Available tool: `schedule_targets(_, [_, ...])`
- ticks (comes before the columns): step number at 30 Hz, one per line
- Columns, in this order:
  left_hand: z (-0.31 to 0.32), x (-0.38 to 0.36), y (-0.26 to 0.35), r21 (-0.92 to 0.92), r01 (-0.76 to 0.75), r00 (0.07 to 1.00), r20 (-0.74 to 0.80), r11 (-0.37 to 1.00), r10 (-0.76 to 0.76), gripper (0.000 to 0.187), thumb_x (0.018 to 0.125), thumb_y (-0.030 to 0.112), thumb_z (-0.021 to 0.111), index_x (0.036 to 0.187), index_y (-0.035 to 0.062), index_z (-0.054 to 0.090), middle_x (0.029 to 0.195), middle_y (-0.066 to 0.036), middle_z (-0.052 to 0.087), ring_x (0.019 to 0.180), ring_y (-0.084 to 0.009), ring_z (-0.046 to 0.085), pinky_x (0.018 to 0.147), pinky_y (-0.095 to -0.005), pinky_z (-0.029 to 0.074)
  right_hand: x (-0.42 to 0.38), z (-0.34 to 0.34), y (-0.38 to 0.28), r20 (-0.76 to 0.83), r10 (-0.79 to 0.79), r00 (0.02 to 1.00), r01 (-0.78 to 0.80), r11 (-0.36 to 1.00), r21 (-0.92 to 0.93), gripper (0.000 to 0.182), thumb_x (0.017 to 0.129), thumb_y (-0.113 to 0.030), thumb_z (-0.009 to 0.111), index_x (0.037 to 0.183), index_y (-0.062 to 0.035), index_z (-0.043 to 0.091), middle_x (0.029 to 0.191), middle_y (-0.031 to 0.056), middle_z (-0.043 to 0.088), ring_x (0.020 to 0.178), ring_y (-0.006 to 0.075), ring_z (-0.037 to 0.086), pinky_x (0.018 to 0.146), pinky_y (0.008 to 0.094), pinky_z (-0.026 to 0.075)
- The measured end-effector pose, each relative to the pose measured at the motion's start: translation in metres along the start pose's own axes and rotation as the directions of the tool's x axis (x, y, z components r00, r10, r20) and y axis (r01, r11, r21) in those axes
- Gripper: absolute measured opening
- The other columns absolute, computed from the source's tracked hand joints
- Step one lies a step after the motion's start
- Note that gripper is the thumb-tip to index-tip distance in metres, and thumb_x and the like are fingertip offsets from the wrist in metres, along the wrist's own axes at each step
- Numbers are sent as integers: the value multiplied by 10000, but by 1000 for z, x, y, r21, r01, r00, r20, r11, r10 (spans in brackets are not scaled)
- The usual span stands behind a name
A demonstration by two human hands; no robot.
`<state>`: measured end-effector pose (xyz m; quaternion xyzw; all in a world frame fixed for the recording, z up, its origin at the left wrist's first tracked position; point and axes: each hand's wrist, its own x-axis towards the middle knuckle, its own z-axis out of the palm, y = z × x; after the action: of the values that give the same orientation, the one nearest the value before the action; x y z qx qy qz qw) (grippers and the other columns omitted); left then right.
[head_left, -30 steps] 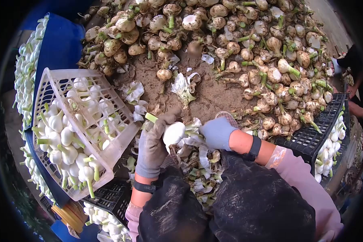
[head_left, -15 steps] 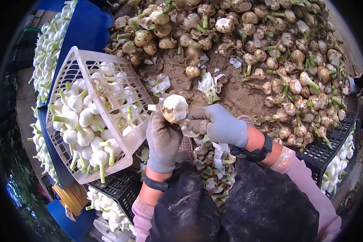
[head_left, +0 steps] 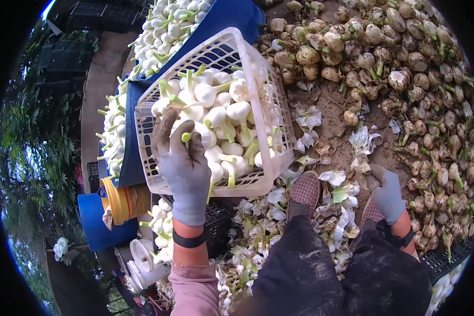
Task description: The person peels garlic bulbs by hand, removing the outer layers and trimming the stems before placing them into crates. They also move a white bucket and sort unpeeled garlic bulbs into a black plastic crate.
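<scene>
My left hand, in a dirty grey work glove, is over the white plastic crate. Its fingers are closed round a peeled garlic bulb, whose cut green stem pokes out between them. More clean white garlic bulbs with short stems fill the crate under the hand. Low beside my right knee is my right hand, also gloved. Its fingers curl downward close to loose garlic skins; whatever they may hold is hidden.
A large heap of unpeeled, soil-stained garlic spreads at the right. Peelings litter the ground round my shoes. Blue containers with peeled garlic stand behind the crate. A yellow bucket and black crate are at the lower left.
Both hands were together, peeling a garlic bulb. Now the left hand has moved left over the crate, and the right has dropped toward the peelings. The view has swung left.
</scene>
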<state>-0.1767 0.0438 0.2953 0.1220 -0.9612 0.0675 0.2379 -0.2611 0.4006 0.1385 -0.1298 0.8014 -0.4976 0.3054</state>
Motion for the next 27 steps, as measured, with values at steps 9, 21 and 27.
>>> schedule_targets(9, [45,-20,-129,-86,99,980,180,991,-83,298,756,137,736,1038,89,651,1246,-194,529,1154,-340,529,966,-396,446,4,22,13,34,-164,986,164,909,-382,272,813,-7,593,1084,2,618,958,198,652,897,353,639,775,363,491])
schedule_targets(21, [24,10,-214,98,312,943,94,945,-321,610,797,159,705,1339,26,457,1189,-202,578,1067,-309,588,908,-372,463,5,8,39,-111,-117,987,55,892,-449,382,709,42,536,1067,-49,636,934,216,626,899,407,583,839,442,462])
schedule_targets(27, [-22,20,17,-569,94,981,192,817,21,411,849,75,620,1237,-32,536,1304,-178,502,1201,-280,509,1024,-402,392,-20,72,41,787,150,599,296,871,-392,460,819,-276,597,1258,-142,573,1146,170,597,1048,334,575,909,422,445])
